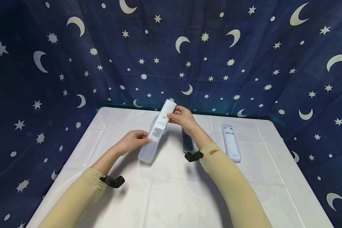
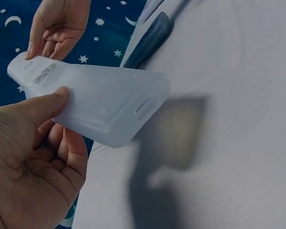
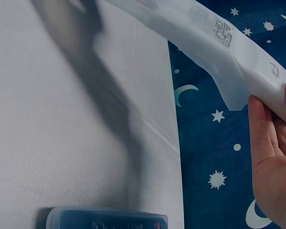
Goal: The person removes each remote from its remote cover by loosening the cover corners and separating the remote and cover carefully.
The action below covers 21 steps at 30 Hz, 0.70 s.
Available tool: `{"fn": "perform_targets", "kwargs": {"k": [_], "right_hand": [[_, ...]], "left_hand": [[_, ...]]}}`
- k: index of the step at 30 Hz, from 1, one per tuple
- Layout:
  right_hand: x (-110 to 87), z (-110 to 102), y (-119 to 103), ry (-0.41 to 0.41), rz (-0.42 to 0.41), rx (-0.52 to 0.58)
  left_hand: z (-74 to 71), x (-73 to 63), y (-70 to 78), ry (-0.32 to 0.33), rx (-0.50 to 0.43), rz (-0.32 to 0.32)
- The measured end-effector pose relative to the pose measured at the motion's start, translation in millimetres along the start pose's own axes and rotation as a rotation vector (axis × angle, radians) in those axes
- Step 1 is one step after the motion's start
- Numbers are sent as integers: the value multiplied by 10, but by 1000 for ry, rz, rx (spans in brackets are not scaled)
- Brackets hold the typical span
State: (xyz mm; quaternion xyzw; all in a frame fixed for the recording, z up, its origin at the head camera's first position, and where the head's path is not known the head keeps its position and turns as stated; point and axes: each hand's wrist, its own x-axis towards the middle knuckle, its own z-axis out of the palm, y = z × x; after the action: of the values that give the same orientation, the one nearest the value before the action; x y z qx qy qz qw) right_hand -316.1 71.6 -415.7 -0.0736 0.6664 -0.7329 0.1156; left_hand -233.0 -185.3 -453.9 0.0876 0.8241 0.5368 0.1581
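A white remote control (image 1: 168, 107), back side up with a printed code label, sits partway inside a translucent cover (image 1: 147, 153). Its upper end sticks out of the cover's opening. My left hand (image 1: 132, 141) pinches the cover around its middle, thumb on top in the left wrist view, where the cover's slotted end (image 2: 119, 102) hangs free. My right hand (image 1: 185, 119) grips the bare upper end of the remote (image 3: 260, 71), thumb on one face and fingers beneath. Both things are held tilted above the table.
A dark remote control in a clear cover (image 1: 187, 143) lies on the white-covered table (image 1: 171, 196), partly hidden behind my right hand. Farther right lies a white remote control with several buttons (image 1: 231, 143). A blue curtain with moons and stars (image 1: 165, 47) stands behind the table.
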Motion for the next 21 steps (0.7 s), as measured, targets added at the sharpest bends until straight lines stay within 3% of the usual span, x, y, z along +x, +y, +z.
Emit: {"fn": "perform_targets", "kwargs": {"k": [9, 17, 21], "right_hand": [[-20, -24, 6, 33, 4, 40], [-80, -33, 20, -21, 53, 70], [-92, -64, 41, -47, 54, 67]], "left_hand": [[-32, 6, -75, 4, -3, -5], [9, 62, -49, 32, -37, -60], [24, 52, -41, 8, -29, -57]]}}
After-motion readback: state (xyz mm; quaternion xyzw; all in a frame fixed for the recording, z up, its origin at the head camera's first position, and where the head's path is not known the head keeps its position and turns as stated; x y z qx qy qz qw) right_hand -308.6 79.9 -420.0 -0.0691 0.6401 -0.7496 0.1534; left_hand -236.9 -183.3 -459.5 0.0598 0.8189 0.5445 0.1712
